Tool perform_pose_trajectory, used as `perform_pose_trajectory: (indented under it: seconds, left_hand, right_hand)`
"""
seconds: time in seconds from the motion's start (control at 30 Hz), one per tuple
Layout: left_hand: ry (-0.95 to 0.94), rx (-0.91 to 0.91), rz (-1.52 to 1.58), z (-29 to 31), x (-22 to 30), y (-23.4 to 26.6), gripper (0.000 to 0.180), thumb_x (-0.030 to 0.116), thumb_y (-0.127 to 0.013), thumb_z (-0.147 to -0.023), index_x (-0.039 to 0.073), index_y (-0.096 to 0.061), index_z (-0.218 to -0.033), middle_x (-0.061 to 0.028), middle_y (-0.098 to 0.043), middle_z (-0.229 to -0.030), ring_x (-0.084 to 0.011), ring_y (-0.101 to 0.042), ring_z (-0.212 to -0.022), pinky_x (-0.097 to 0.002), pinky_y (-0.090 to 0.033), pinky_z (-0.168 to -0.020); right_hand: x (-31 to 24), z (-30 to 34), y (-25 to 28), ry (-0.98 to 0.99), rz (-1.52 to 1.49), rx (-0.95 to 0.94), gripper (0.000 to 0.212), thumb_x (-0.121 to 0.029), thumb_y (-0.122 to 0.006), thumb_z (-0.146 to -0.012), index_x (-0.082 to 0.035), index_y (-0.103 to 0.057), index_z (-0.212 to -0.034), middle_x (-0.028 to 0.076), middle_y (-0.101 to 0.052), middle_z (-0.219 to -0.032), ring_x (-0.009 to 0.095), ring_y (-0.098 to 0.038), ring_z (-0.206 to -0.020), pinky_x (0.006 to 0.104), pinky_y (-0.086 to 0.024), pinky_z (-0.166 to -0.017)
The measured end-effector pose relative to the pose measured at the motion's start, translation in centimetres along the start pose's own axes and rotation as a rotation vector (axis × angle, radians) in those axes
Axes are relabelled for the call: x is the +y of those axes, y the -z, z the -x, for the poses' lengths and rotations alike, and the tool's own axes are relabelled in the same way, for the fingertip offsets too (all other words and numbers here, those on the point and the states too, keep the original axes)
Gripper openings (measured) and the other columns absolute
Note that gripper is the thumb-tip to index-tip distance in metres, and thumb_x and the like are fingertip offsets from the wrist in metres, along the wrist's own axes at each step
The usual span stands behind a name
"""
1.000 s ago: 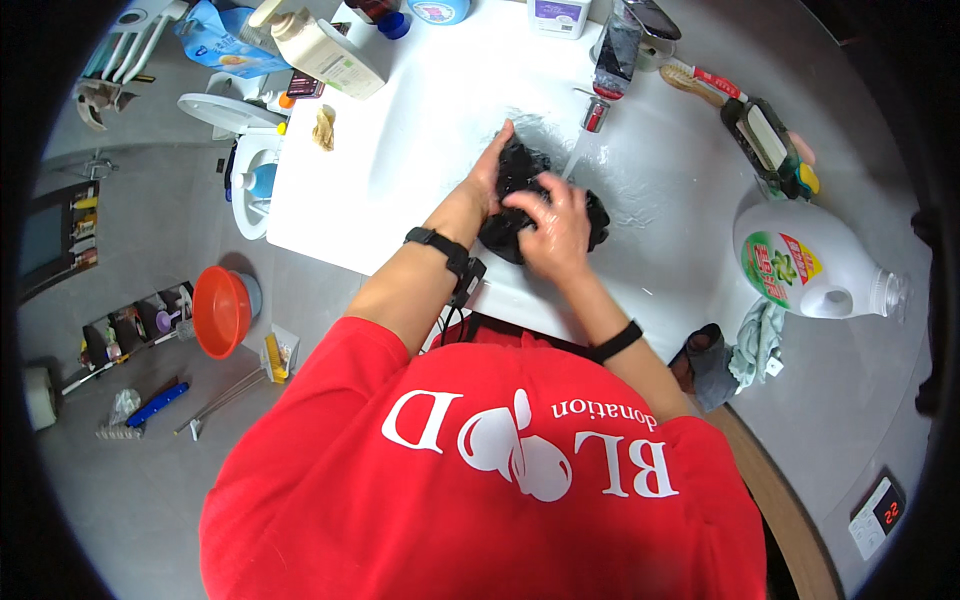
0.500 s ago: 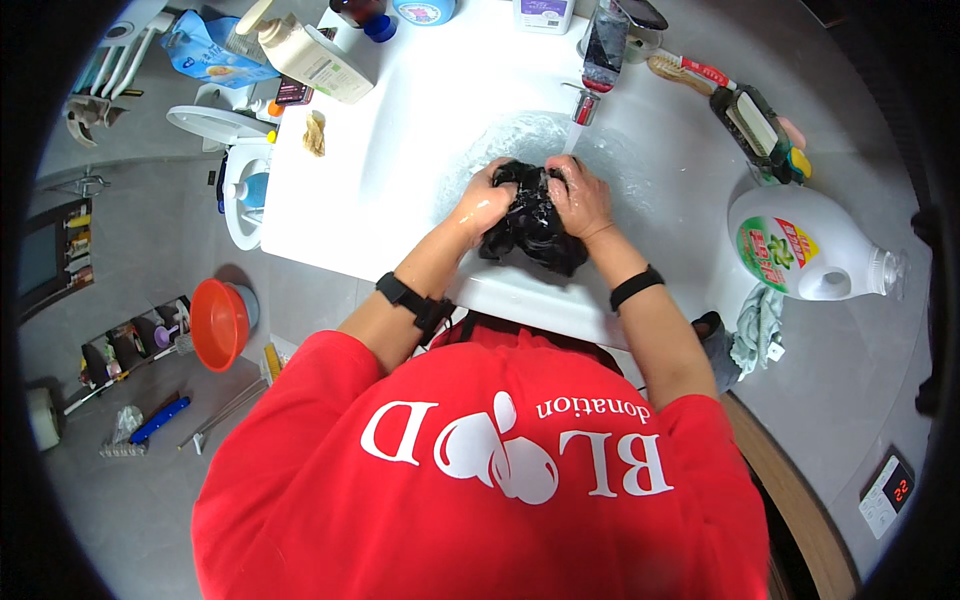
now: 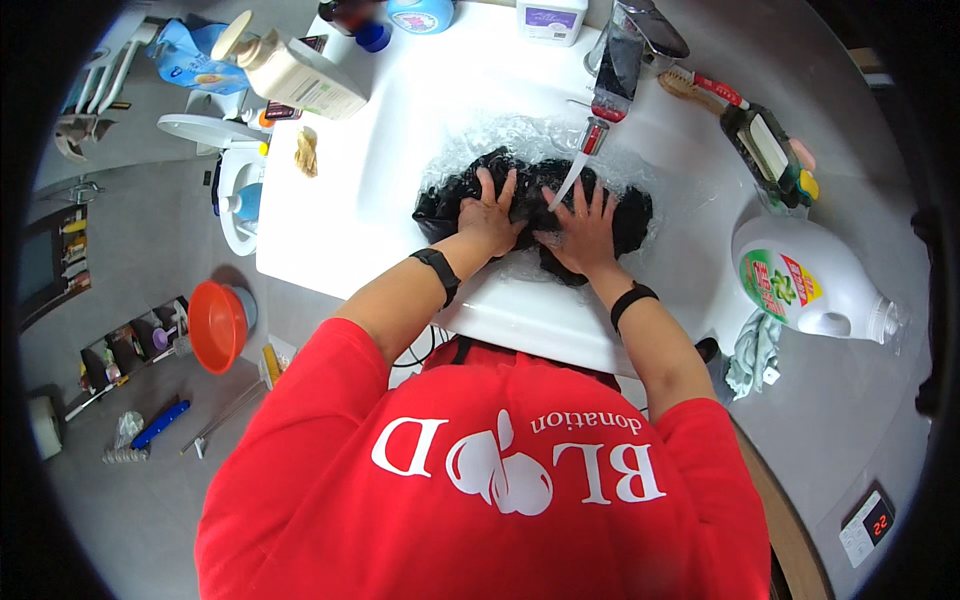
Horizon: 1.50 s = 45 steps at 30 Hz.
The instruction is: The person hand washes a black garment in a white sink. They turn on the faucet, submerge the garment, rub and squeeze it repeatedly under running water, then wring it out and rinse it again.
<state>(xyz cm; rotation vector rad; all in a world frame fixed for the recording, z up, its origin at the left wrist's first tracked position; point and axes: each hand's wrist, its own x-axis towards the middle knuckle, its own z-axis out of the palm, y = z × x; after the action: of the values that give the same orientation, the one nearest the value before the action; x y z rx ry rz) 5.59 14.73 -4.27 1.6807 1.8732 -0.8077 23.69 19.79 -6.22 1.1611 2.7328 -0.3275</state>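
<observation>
A soaked black cloth [image 3: 446,207] lies spread in the water of the white sink [image 3: 690,200]; whether it is a garment I cannot tell. My left hand [image 3: 489,216] presses on its middle with fingers spread. Close beside it, my right hand [image 3: 583,232] rests palm down on the cloth's right part, fingers apart. From the faucet [image 3: 617,75] a stream of water [image 3: 568,182] falls onto the cloth by the right hand's fingers. Foamy, rippling water surrounds the cloth. Neither hand grips it.
A large white detergent jug [image 3: 815,275] stands right of the basin, near a grey-green cloth [image 3: 755,352]. Brushes [image 3: 690,90] and a dark soap holder [image 3: 765,150] line the right rim. A cream pump bottle [image 3: 300,75] stands at the back left.
The bunched black cloth has been lowered and spread out in the water. Both hands have gone from gripping it to lying on it with fingers spread.
</observation>
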Motion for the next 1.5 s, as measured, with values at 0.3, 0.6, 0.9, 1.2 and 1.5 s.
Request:
perform_pose_trajectory:
  seconds: [0.3, 0.6, 0.9, 1.2, 1.5]
  left_hand:
    - [0.118, 0.092, 0.240, -1.1, -0.6, 1.5, 0.102, 0.056, -0.062, -0.086, 0.019, 0.001, -0.158, -0.0345, -0.008, -0.155, -0.0444, -0.056, -0.119, -0.0396, -0.051, -0.090]
    - [0.014, 0.041, 0.615, 2.6, -4.4, 2.1, 0.105, 0.021, -0.075, -0.077, 0.033, -0.006, -0.156, -0.0258, -0.014, -0.157, -0.0418, -0.055, -0.120, -0.0429, -0.047, -0.100]
    - [-0.122, 0.085, 1.527, 7.0, -7.0, 6.2, 0.061, 0.003, -0.062, -0.077, -0.006, -0.049, -0.136, -0.0163, -0.065, -0.116, -0.0225, -0.065, -0.100, -0.0315, -0.053, -0.089]
    - [-0.555, 0.221, 1.830, 15.8, -4.9, 9.2, 0.060, -0.004, -0.056, -0.076, -0.003, -0.051, -0.136, -0.0101, -0.065, -0.115, -0.0151, -0.063, -0.097, -0.0272, -0.052, -0.087]
    - [-0.958, 0.429, 1.254, 18.3, -0.7, 5.6, 0.061, 0.009, -0.072, -0.078, 0.013, -0.048, -0.134, -0.0142, -0.041, -0.144, -0.0311, -0.028, -0.143, -0.0411, -0.023, -0.116]
  right_hand:
    - [2.0, -2.4, 0.0, 0.023, -0.066, 0.035, 0.072, -0.056, -0.065, -0.083, -0.040, -0.037, -0.148, 0.015, -0.018, -0.159, 0.053, -0.019, -0.140, 0.0673, -0.019, -0.110]
    - [5.5, -4.3, 16.5, 0.035, -0.321, 0.875, 0.060, -0.026, -0.061, -0.092, -0.009, -0.040, -0.145, 0.019, -0.040, -0.149, 0.036, -0.034, -0.140, 0.0473, -0.031, -0.112]
    - [3.9, -5.4, 20.7, 0.019, 0.017, 0.588, 0.060, -0.034, -0.054, -0.096, -0.007, -0.037, -0.147, 0.014, -0.033, -0.155, 0.030, -0.028, -0.144, 0.0433, -0.023, -0.118]
    - [-4.1, 3.4, 11.2, -0.931, -2.197, -0.769, 0.109, -0.088, -0.044, -0.075, 0.000, -0.044, -0.141, 0.029, -0.051, -0.135, 0.037, -0.056, -0.119, 0.0554, -0.045, -0.100]
    - [-2.1, -0.1, 14.6, -0.260, -2.446, -0.470, 0.040, -0.038, -0.063, -0.087, 0.000, -0.065, -0.099, 0.014, -0.069, -0.080, 0.025, -0.067, -0.066, 0.0351, -0.058, -0.062]
